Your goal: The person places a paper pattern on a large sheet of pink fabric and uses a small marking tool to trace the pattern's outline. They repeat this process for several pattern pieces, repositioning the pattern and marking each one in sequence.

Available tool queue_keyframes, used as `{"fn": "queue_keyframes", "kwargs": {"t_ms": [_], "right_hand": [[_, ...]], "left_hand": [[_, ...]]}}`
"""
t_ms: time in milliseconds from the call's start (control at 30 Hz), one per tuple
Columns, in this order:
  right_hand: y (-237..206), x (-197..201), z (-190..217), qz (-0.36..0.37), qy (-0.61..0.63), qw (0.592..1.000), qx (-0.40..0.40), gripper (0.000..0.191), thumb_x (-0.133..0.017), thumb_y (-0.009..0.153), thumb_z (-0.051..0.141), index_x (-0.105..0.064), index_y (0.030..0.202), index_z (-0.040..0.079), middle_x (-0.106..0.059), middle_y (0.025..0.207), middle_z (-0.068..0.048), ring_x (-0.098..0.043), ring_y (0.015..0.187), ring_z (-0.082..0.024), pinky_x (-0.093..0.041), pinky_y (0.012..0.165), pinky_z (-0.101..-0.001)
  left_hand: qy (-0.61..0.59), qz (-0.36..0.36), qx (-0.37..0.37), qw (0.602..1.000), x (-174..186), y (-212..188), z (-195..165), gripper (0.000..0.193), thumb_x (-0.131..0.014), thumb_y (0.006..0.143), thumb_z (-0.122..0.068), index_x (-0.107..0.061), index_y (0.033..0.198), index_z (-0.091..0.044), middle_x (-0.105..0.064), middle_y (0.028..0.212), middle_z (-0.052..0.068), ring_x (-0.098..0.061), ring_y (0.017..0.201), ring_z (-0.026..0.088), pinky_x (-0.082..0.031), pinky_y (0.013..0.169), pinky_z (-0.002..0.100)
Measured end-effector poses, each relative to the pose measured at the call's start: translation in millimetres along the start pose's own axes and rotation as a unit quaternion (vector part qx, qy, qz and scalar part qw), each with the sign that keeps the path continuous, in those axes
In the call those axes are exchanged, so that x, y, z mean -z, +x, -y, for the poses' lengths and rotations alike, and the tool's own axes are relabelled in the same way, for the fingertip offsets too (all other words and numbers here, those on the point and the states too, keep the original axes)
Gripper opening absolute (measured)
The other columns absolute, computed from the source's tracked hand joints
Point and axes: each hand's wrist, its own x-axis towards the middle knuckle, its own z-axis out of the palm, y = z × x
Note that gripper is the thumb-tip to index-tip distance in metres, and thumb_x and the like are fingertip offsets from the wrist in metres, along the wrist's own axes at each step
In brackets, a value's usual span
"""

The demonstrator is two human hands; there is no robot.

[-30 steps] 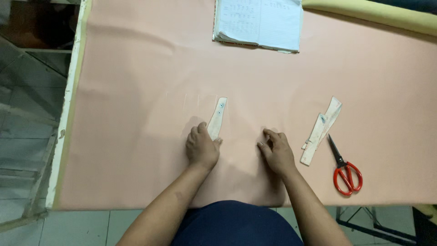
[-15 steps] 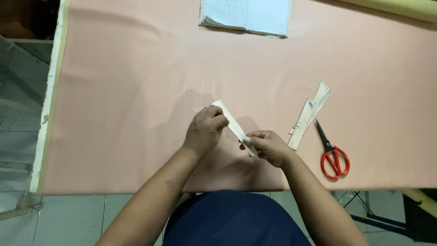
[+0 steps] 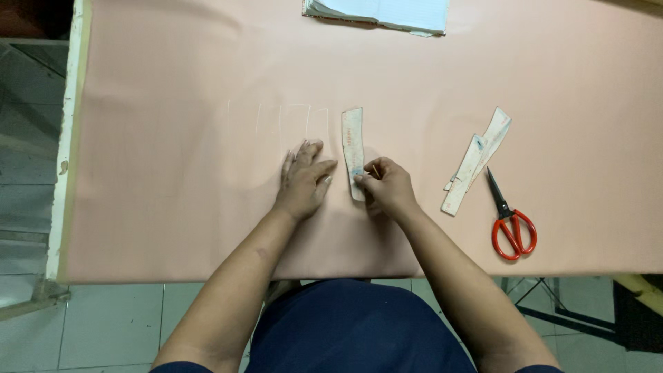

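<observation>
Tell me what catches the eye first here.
The wide pink fabric sheet covering the table, with faint chalk outlines drawn mid-sheet. At centre, the right hand pinches a narrow worn paper pattern strip while the left hand lies flat beside it. Red-handled scissors lie at right.

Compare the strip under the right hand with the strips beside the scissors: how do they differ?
The held strip lies nearly upright, alone, pinned at its lower end by the right hand. The spare strips lie slanted and overlapping, untouched, left of the scissors. All are pale, narrow, and flat on the pink cloth.
</observation>
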Motion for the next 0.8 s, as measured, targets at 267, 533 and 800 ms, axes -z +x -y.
{"fn": "queue_keyframes", "kwargs": {"t_ms": [267,533,800], "right_hand": [[-4,-7,-5,-0.036,-0.183,0.974,0.126,0.030,-0.076,0.088,0.019,-0.073,0.115,0.005,-0.073,0.098,-0.007,-0.071,0.086,-0.016,-0.056,0.080,-0.0308],[-3,3,-9,0.020,-0.230,0.967,0.105,0.038,-0.077,0.087,0.019,-0.073,0.125,0.014,-0.064,0.094,-0.005,-0.065,0.084,-0.018,-0.054,0.079,-0.0310],[-7,3,-10,0.014,-0.238,0.965,0.112,0.045,-0.079,0.085,0.017,-0.068,0.128,0.012,-0.064,0.098,-0.007,-0.065,0.088,-0.019,-0.054,0.081,-0.0327]], "left_hand": [[0.009,-0.013,-0.001,1.000,-3,1,2,0.031,-0.058,0.099,-0.025,-0.073,0.126,-0.024,-0.041,0.160,0.010,-0.023,0.155,0.029,-0.007,0.126,0.050],[0.010,-0.007,-0.002,1.000,-5,1,5,0.031,-0.058,0.099,-0.025,-0.074,0.126,-0.025,-0.040,0.160,0.009,-0.022,0.155,0.027,-0.006,0.126,0.050],[0.032,0.021,0.025,0.999,0,0,-1,0.061,-0.074,0.082,-0.043,-0.061,0.139,-0.023,-0.036,0.160,0.009,-0.018,0.154,0.025,-0.003,0.125,0.048]]}}
